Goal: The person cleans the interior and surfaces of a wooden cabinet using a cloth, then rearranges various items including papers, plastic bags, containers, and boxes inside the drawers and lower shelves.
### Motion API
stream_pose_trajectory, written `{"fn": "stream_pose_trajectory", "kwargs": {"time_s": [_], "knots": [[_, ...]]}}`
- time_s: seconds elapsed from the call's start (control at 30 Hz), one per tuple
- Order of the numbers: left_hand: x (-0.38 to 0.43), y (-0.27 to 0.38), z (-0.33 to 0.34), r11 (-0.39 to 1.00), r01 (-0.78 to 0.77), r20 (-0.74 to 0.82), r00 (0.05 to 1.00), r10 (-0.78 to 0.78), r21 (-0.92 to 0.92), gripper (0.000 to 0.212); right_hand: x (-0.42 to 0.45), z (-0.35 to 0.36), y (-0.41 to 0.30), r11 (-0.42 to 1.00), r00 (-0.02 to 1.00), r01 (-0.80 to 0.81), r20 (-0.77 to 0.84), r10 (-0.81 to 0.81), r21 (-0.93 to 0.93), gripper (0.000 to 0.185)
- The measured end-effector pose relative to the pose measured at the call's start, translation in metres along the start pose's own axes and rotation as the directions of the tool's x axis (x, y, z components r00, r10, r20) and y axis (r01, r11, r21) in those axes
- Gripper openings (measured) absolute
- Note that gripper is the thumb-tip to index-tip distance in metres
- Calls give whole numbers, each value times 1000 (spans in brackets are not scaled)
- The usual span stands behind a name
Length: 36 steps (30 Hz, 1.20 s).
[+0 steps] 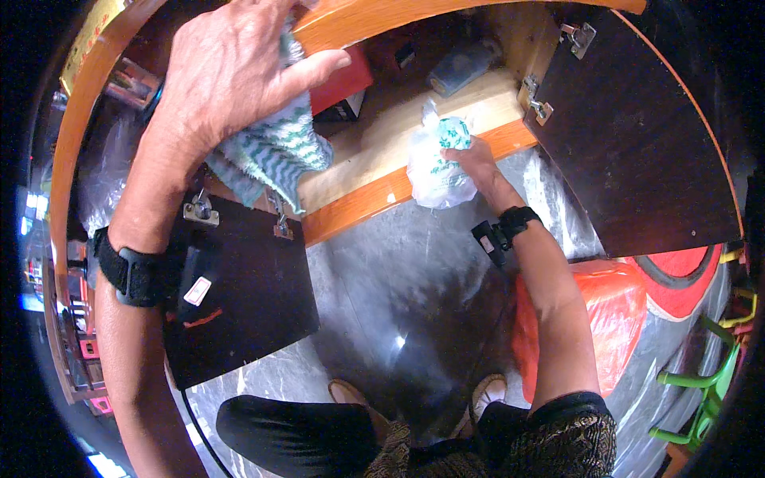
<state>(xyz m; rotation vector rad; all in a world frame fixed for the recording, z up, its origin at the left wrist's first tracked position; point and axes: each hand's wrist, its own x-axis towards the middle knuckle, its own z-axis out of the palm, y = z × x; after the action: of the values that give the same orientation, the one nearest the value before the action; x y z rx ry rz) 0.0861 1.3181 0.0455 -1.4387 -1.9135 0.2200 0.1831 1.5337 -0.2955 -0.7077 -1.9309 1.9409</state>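
My left hand [233, 77] is up at the orange-brown wooden top edge [382, 23] of a cabinet. From under its palm hangs a green, white and grey striped cloth [281, 146]; the fingertips are out of sight. Lower down, my right hand [472, 158] grips a white plastic bag [439, 173] with green print by its side. The bag hangs at the front of the cabinet's wooden bottom board [358, 197], overlapping its edge in view. Inside the cabinet are a red box [343, 80] and a blue-grey packet [463, 67].
Dark cabinet doors stand swung out at left [251, 334] and right [645, 137], with metal hinges [200, 210]. A red plastic bag [609, 322] lies on the grey marbled floor [382, 287] beside my right arm. Beyond it are a red mat [687, 287] and a green plastic chair [711, 388].
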Motion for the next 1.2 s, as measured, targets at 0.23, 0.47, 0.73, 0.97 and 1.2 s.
{"fn": "stream_pose_trajectory", "kwargs": {"time_s": [0.23,0.47,0.73,0.97,1.2], "knots": [[-1,2,-18,989,137,201,972,-125,-48,59,-10,-16,-43,930,997,-65,68,43,362,34],[10,26,-7,960,-148,-104,979,177,238,12,-42,-2,-76,959,951,-255,212,225,124,33],[11,21,15,976,-87,-148,987,58,-199,10,-80,64,-71,389,739,418,557,379,-821,47],[5,11,4,997,-74,-214,974,73,5,14,-88,76,-28,468,324,554,696,642,-689,74],[3,5,-5,988,11,11,1000,-10,-157,38,55,26,-37,491,976,16,-92,-195,-871,32]]}}
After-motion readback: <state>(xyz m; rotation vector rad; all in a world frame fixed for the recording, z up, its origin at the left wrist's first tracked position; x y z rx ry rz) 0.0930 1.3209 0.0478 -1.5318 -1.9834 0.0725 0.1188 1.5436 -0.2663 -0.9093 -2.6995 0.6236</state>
